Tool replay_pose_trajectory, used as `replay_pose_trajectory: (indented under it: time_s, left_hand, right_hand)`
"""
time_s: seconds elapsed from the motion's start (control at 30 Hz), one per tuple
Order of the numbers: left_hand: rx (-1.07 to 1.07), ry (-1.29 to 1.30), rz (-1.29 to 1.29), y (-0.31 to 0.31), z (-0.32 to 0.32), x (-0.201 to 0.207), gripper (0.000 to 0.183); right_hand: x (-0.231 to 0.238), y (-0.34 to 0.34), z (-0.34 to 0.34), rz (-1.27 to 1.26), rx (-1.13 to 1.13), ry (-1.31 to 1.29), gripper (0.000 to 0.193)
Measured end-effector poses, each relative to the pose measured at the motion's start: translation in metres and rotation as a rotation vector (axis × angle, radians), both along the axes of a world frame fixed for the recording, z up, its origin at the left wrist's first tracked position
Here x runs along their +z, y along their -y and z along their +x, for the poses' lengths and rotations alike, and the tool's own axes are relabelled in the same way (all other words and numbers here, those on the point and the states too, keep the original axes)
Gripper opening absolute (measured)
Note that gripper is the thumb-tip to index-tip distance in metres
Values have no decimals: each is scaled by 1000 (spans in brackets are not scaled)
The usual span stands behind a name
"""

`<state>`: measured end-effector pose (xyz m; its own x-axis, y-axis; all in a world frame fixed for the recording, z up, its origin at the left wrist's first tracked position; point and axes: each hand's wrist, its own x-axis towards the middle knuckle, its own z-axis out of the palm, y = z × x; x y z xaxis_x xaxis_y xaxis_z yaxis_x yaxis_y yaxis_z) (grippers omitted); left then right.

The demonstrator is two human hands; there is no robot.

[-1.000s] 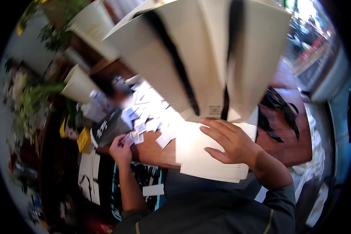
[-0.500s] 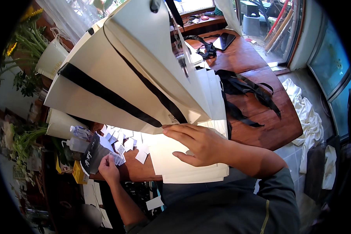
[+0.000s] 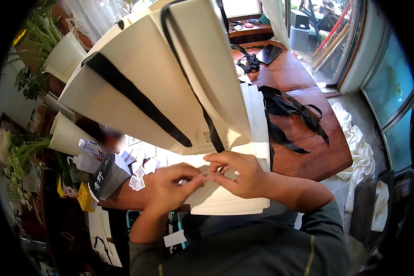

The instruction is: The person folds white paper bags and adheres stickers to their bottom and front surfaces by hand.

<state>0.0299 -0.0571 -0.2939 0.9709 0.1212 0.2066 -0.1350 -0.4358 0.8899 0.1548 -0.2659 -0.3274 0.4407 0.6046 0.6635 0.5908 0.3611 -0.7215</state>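
Note:
A large cream paper bag [image 3: 170, 83] with black ribbon handles [image 3: 138, 99] stands tilted before me, on a stack of flat cream paper bags [image 3: 230, 204]. My left hand [image 3: 172, 186] and my right hand [image 3: 241, 175] meet just in front of its lower edge. Between their thumbs and fingertips they pinch a small, thin whitish card [image 3: 211, 174], seen nearly edge-on. A square printed code [image 3: 208, 136] shows low on the bag, above my right hand. To the left lie several small white square cards [image 3: 137, 177] with printed codes.
Left of the cards are a dark box [image 3: 109, 176], a clear bottle [image 3: 91, 147], a white pump bottle [image 3: 84, 163] and a yellow box [image 3: 86, 195]. Black ribbons [image 3: 285, 106] and a phone [image 3: 270, 54] lie on the wooden table [image 3: 324, 152]. White cloth [image 3: 352, 142] is on the floor.
My left hand has moved right from the loose cards to meet my right hand. The right has come off the bag and down slightly. The bag stands more upright, shifted right.

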Motion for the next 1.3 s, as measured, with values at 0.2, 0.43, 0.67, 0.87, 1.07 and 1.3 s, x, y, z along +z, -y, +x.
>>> replay_pose_trajectory:
  time_s: [0.2, 0.43, 0.67, 0.87, 1.07, 1.3]
  left_hand:
    - [-425, 66, -409, -18, 38, 2, 10]
    - [-447, 240, -329, -21, 29, -16, 13]
    - [-365, 144, -276, -20, 25, -23, 10]
    - [-306, 258, -161, -18, 27, -35, 12]
    - [-283, 455, -152, -15, 28, -45, 14]
    - [-270, 510, -107, -16, 25, -47, 13]
  right_hand:
    - [-1, -4, 0, 195, -194, -60, 30]
    - [5, -4, 3, 75, -242, 255, 33]
    - [0, -3, 5, -112, -224, 247, 40]
    - [5, -9, 4, -227, -234, 360, 22]
    - [8, -14, -5, -222, -240, 331, 19]
    - [5, -11, 0, -238, -195, 417, 24]
